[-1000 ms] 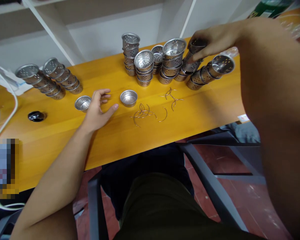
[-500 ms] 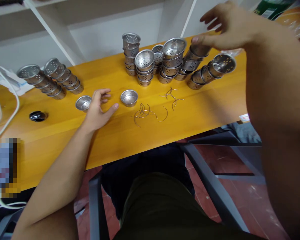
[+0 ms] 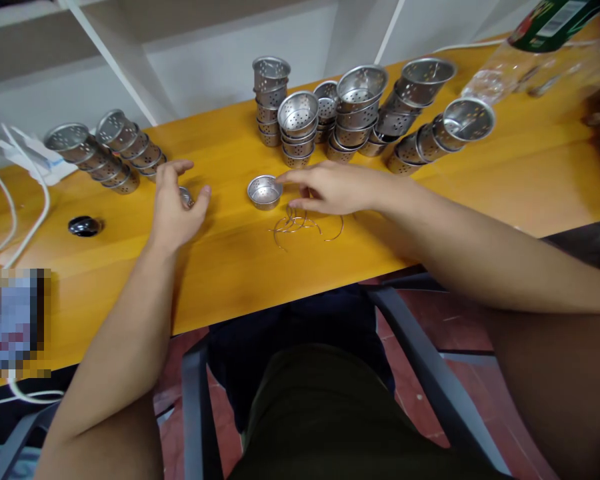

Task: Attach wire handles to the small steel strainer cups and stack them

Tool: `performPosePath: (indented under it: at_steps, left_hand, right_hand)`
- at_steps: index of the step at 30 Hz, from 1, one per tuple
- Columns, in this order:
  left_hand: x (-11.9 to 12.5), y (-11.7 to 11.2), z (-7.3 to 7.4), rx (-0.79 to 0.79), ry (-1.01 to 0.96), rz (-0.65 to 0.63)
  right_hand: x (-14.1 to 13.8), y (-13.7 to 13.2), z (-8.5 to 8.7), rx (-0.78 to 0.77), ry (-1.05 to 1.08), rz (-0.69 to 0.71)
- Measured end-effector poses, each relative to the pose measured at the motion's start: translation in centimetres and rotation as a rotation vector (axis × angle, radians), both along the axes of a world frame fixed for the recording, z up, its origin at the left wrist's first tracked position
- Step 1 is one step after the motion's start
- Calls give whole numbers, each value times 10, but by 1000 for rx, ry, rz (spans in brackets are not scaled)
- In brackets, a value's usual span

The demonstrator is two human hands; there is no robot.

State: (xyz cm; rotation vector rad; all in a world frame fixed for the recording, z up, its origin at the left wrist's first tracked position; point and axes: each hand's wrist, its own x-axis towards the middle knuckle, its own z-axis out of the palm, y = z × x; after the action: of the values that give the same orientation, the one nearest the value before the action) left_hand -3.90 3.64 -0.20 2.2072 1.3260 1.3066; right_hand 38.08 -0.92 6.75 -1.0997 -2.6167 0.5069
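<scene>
On yellow wooden table: thin bent wire clips under half-open right hand, nothing gripped yet. Light, springy, tangle-prone; best pinched mid-curve. Left hand curled over small perforated steel cup, probably holding.

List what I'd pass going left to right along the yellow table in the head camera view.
White cables → black knob → two toppled cup rows → left hand → single cup → right hand → leaning cup stack → plastic bottle.

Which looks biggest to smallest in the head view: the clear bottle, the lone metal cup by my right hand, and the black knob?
1. clear bottle, though cut off by the frame
2. lone metal cup
3. black knob, only slightly smaller
</scene>
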Motion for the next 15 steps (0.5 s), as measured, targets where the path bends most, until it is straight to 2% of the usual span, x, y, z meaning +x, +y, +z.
performPosePath:
  at_steps: [2, 4, 9, 12, 15]
  left_hand:
    - [4, -3, -1, -9, -2, -28]
    - [15, -12, -2, -13, 10, -96]
    - [47, -36, -13, -148, -69, -319]
    - [52, -38, -16, -189, -120, -286]
    - [47, -31, -13, -166, -114, -184]
  right_hand:
    - [-14, 16, -12, -22, -57, 5]
    - [-29, 24, -12, -7, -45, 9]
    - [-63, 6, 14, 22, 136, 95]
    - [-62, -7, 24, -25, 163, 190]
    - [-37, -8, 21, -42, 194, 132]
